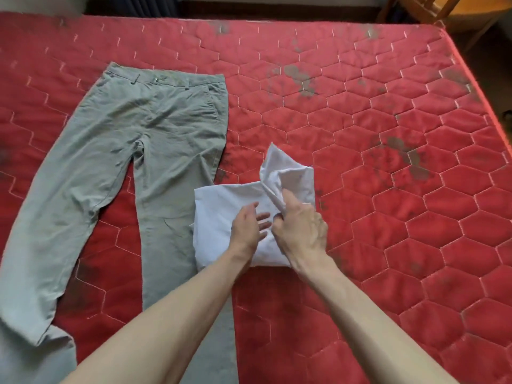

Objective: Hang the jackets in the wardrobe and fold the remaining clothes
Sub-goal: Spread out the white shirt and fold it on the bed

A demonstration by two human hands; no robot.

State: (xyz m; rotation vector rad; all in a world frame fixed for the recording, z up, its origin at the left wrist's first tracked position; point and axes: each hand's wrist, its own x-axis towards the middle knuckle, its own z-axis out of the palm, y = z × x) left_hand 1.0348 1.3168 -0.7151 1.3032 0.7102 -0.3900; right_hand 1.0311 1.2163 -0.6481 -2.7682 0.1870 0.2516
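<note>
Right hand (300, 227) pinched a bunched fold of the white shirt (221, 206), while the left hand (249, 225) lay on it with fingers relaxed. Both rested near the mattress's (388, 189) near edge, the grey trousers (124, 151) spread flat toward its left side, touching the shirt.

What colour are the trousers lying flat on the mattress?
Grey-green, plain with no pattern; the trousers show best in the head view, spread on the red mattress.
</note>
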